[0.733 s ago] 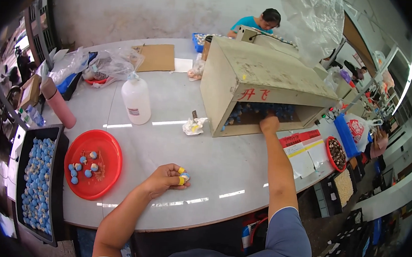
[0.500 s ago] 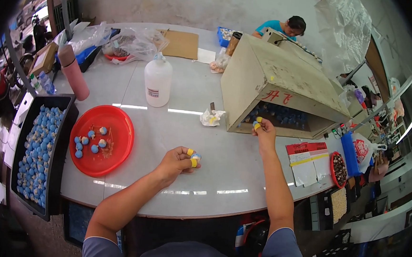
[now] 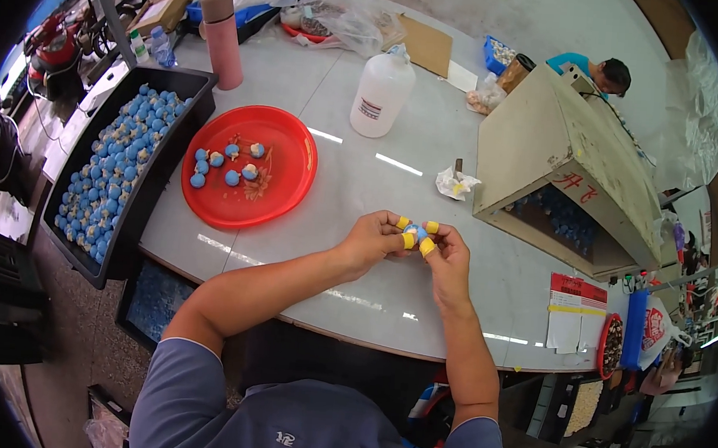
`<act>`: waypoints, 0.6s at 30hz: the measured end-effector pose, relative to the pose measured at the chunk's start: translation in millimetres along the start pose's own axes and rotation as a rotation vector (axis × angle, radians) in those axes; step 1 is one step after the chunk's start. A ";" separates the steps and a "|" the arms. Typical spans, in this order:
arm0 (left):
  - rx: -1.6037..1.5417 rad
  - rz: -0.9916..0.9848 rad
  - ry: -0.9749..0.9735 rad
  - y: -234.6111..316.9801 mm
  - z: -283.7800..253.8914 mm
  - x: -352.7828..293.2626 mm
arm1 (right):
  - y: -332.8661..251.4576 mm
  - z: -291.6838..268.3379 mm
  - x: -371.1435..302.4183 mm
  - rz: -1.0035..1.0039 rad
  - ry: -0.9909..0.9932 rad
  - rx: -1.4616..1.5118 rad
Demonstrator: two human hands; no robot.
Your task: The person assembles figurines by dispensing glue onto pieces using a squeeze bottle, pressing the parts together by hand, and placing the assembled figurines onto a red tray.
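Above the middle of the table, my two hands meet fingertip to fingertip, with yellow tape wrapped round several fingers. Between them is a small blue-and-white ball [image 3: 416, 230]. My left hand [image 3: 372, 243] pinches it from the left, thumb and forefinger closed. From the other side my right hand [image 3: 451, 265] is pinched on it as well. The fingers cover much of the ball, so I cannot tell whether it is one piece or two. Several similar blue-and-white balls [image 3: 232, 178] lie on a round red tray [image 3: 282, 192] to the left.
A black bin [image 3: 184, 124] full of similar balls stands at the left. A pink bottle [image 3: 221, 52] and a white plastic jug [image 3: 382, 97] stand farther back. At right sits a beige metal box [image 3: 548, 146] holding blue pieces; crumpled paper [image 3: 455, 184] lies beside it. A co-worker sits behind.
My right hand has come away from the mouth of the beige box to meet my left hand at the ball. The whole view has turned and shifted toward the left.
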State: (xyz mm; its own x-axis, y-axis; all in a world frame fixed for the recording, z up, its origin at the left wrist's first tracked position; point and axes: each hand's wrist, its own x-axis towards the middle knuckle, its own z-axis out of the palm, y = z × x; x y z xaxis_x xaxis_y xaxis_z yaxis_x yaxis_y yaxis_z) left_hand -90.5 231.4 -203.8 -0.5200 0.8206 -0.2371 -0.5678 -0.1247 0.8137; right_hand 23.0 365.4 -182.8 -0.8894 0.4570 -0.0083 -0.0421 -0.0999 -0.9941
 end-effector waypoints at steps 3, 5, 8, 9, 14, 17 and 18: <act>0.004 -0.028 -0.012 -2.7 -1.2 1.3 | 7.9 -3.6 1.0 -0.073 0.011 -0.083; 0.014 0.004 -0.032 -3.1 0.7 1.4 | 10.1 -4.6 1.2 -0.107 0.023 -0.122; -0.180 -0.078 -0.041 3.0 1.5 0.4 | 9.7 -8.4 4.4 -0.161 0.028 -0.142; -0.181 -0.080 -0.042 2.6 -0.5 1.4 | 8.6 -11.7 6.2 -0.144 0.012 -0.101; -0.194 -0.108 -0.126 -0.3 -2.9 4.4 | -2.1 -19.8 6.6 -0.040 -0.037 0.002; -0.184 -0.106 -0.162 5.1 -0.4 2.5 | -1.5 -23.7 6.2 -0.082 -0.058 -0.073; -0.187 -0.106 -0.158 4.7 -0.8 2.6 | -0.5 -24.3 6.0 -0.107 -0.070 -0.113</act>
State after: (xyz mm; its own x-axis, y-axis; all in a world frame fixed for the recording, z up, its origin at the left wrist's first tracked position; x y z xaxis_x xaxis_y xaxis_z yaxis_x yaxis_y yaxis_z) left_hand -95.1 232.5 -201.1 -0.3533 0.9097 -0.2183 -0.7294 -0.1217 0.6732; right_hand 28.7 389.7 -184.9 -0.9121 0.3970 0.1023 -0.0906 0.0481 -0.9947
